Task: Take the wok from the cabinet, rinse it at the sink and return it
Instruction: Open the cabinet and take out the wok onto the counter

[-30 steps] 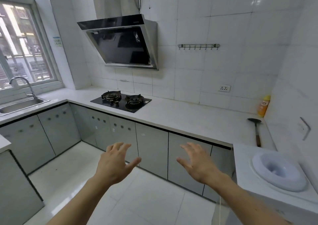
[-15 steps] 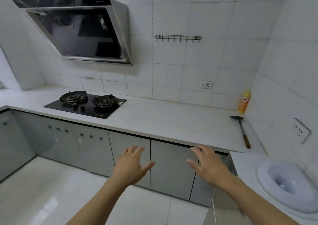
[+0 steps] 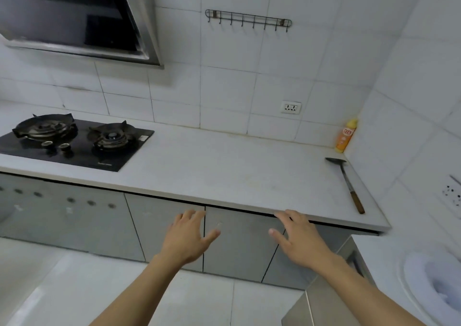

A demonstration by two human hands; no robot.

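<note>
Grey cabinet doors [image 3: 240, 240] run under the white countertop [image 3: 224, 176], all closed. My left hand [image 3: 187, 235] is stretched out with spread fingers in front of the seam between two doors, holding nothing. My right hand [image 3: 299, 238] is also spread and empty, its fingertips just under the countertop's front edge at the door to the right. No wok is in view; no sink shows in this frame.
A black gas hob [image 3: 74, 141] sits at the left under the range hood [image 3: 74, 18]. A spatula [image 3: 346, 183] and an orange bottle [image 3: 345, 136] lie at the counter's right end. A white appliance [image 3: 429, 285] stands at the lower right.
The view has swung right and closer to the counter; the sink and window have left the frame. Both hands have reached forward to the cabinet doors.
</note>
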